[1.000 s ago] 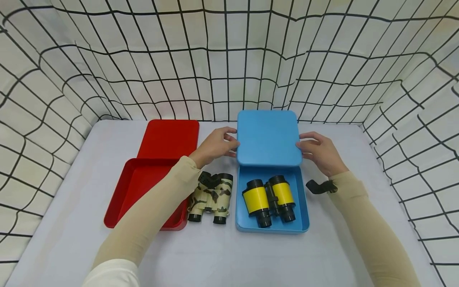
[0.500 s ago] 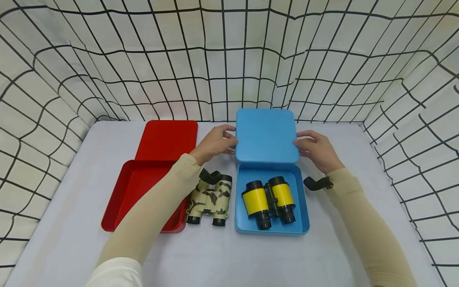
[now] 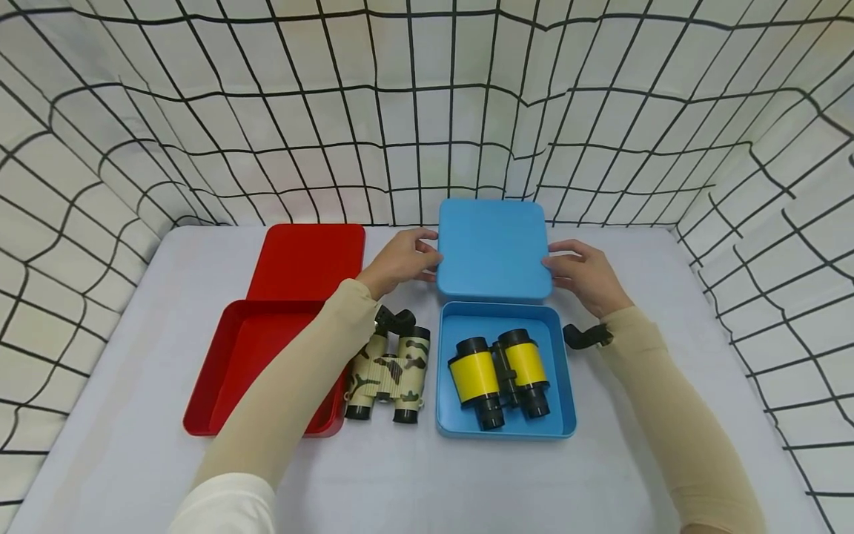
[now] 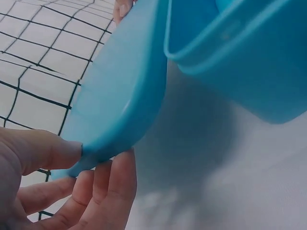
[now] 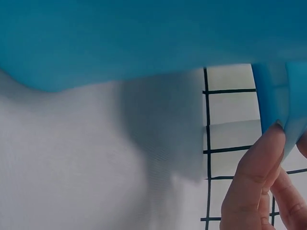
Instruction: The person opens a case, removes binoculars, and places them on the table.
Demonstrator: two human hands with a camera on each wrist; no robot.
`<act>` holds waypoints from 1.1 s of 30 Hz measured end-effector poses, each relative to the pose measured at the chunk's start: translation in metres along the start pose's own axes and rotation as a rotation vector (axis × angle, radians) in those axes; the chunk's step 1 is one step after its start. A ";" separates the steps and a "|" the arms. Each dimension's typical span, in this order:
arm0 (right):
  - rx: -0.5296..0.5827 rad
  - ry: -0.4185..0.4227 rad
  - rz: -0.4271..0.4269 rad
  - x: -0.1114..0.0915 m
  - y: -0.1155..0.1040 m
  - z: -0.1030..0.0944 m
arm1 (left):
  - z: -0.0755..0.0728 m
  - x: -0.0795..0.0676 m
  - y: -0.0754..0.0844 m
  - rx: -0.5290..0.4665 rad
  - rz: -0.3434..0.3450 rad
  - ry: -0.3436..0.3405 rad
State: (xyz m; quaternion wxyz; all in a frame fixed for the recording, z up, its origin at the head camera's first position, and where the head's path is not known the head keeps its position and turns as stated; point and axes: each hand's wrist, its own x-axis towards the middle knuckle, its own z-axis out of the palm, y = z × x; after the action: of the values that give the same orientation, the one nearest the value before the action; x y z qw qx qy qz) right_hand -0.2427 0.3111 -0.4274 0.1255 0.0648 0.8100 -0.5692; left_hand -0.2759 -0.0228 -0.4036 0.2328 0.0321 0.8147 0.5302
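A blue lid (image 3: 494, 248) is held by both hands behind the open blue box (image 3: 460, 320). My left hand (image 3: 403, 261) grips its left edge; in the left wrist view the thumb is on one face and fingers (image 4: 122, 177) on the other. On the right edge, my right hand (image 3: 588, 276) pinches the lid, as the right wrist view also shows at the lid's side (image 5: 273, 96). Yellow and black binoculars (image 3: 477, 375) lie slightly turned in the blue box. Camouflage binoculars (image 3: 412, 374) rest on the table left of it, partly behind the left wrist's black strap piece.
An open red box (image 3: 243, 363) stands at the left, partly covered by my left forearm. Its red lid (image 3: 307, 259) lies behind it. Black wire grid (image 3: 427, 89) rises around the back and sides of the white table (image 3: 507, 482).
Both hands have moved the blue lid slightly back and down, and the rear rim of the blue box now shows. The head view has shifted a little.
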 end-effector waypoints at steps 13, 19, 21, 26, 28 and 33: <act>-0.029 -0.010 0.008 0.010 0.009 0.004 | 0.004 0.011 -0.010 0.070 -0.021 0.002; -0.054 -0.025 0.027 0.013 0.013 0.005 | 0.006 0.014 -0.015 0.142 -0.037 0.009; -0.053 -0.028 0.024 0.014 0.013 0.006 | 0.006 0.014 -0.015 0.158 -0.039 0.010; -0.063 -0.039 0.027 0.015 0.015 0.007 | 0.007 0.014 -0.013 0.180 -0.036 0.010; -0.075 -0.048 0.035 0.016 0.016 0.007 | 0.007 0.015 -0.012 0.196 -0.039 0.006; -0.109 -0.060 0.050 0.017 0.015 0.008 | 0.008 0.018 -0.014 0.234 -0.055 0.004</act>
State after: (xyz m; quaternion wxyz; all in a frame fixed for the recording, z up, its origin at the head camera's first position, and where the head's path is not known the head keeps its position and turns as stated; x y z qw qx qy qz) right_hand -0.2546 0.3083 -0.4487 0.1672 0.0611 0.8338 -0.5226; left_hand -0.2859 -0.0166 -0.4250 0.2405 0.0356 0.8721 0.4247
